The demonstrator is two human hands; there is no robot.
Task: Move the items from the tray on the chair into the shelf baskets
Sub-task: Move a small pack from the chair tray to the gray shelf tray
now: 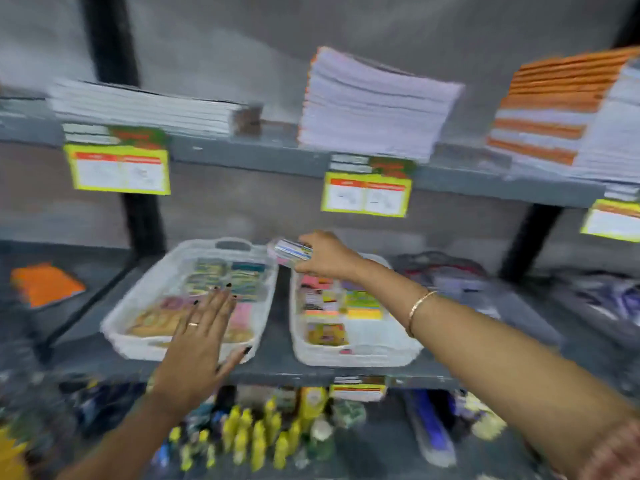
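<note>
Two white baskets stand side by side on the middle shelf: the left basket (121,327) and the right basket (367,358), both holding colourful small packets. My right hand (329,256) is raised over the far end of the right basket and grips a small stack of colourful packets (292,252). My left hand (201,344) hovers flat, fingers spread, over the near edge of the left basket and holds nothing. The tray and chair are out of view. The picture is blurred by motion.
Stacks of notebooks (374,102) lie on the upper shelf, with yellow price labels (367,195) hanging from its edge. An orange pad (45,284) lies at the left. Dark bags (446,271) sit right of the baskets. Yellow bottles (256,438) fill the shelf below.
</note>
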